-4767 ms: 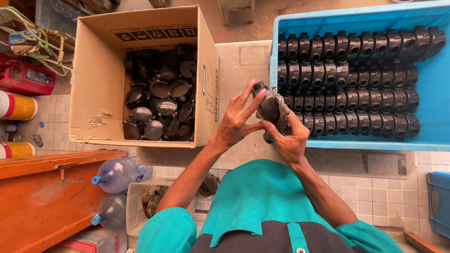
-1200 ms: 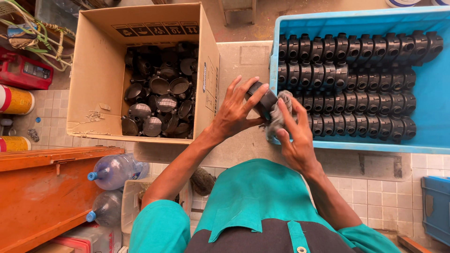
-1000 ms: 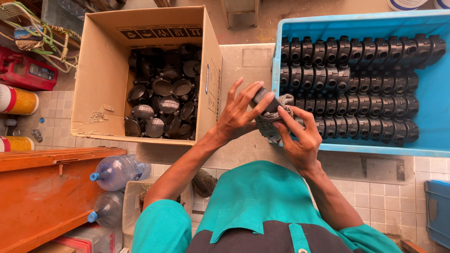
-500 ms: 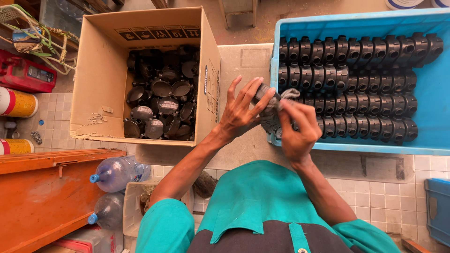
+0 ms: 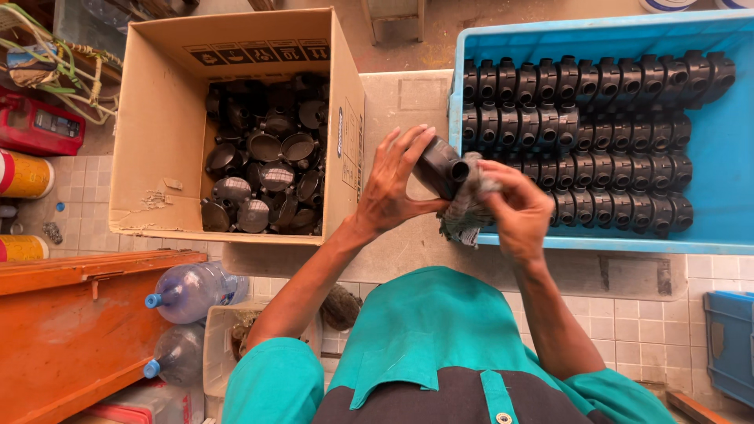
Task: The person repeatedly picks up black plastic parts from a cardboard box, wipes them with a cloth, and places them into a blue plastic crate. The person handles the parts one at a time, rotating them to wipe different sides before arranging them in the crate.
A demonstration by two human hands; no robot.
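gripped in left hand [image 5: 390, 188]: black plastic fitting [image 5: 440, 166], thumb underneath, fingers fanned over its top and back, open end tilted toward the blue crate. right hand [image 5: 518, 212] closed on a grey rag [image 5: 466, 210], fingers bunched, pressing the cloth against the fitting's right side; rag tail hanging just below. both hands held above the pale counter [image 5: 408, 102], in the gap between box and crate, right at the crate's near-left corner.

nearest: teal shirt w/ dark apron front [image 5: 440, 353] filling bottom centre. lower left: orange bench [image 5: 63, 330], two clear plastic bottles w/ blue caps [image 5: 188, 290] lying beside it, small pale tub [image 5: 224, 345] just right of them, contents hard to make out, maybe more dark bits. lower right: edge of a darker blue bin [image 5: 730, 345] on white tiled floor.

mid: cardboard box [image 5: 149, 133] to the left, flaps open, loosely heaped w/ black fittings [image 5: 267, 157], jumbled, mouths facing every way. blue crate [image 5: 722, 157] to the right, holding rows of the same black fittings [image 5: 581, 133], packed side by side, approx four rows, touching, right part of crate floor bare.

far left: red case [image 5: 39, 126], tangle of green and yellow cords [image 5: 71, 63], yellow-and-red cans [image 5: 23, 174] at frame edge.
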